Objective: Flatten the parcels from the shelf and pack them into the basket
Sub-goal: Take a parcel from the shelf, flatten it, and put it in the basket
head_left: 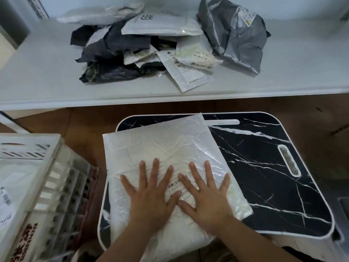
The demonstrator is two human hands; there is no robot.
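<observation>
Parcel: a large white padded mailer [162,156], rectangular, its plastic skin glossy and creased with fine wrinkles, a small barcode label near its middle; it lies flat, slightly askew, on the black tabletop at the centre of the view, its near end overhanging the table's edge at 6 o'clock.
Left hand [151,195]: palm down on the parcel, fingers straight and fanned wide, pressing on it and gripping nothing.
Right hand [205,195]: palm down just beside the left at its 3 o'clock, fingers spread flat and pressing, thumbs nearly touching over the label; nothing held.
Table [273,176]: rounded-corner rectangular top, smooth black with white marble-like veins and a white rim; a narrow slot along its 12 o'clock edge and an oval handle cut-out at 3 o'clock.
Basket [54,178]: at 9 o'clock, a white plastic crate with slotted lattice walls, blurred; a white parcel with a printed label [11,195] lies inside.
Shelf [37,72]: at 12 o'clock, a flat, matt white board.
Parcel heap [147,50]: crumpled on the shelf, a mix of limp dark grey and black poly bags and flat white mailers with printed labels.
Grey bag [236,35]: at 1 o'clock, bulky, silvery-grey film, deeply creased, touching the heap.
Floor [85,125]: brown wood-toned boards between shelf and table.
</observation>
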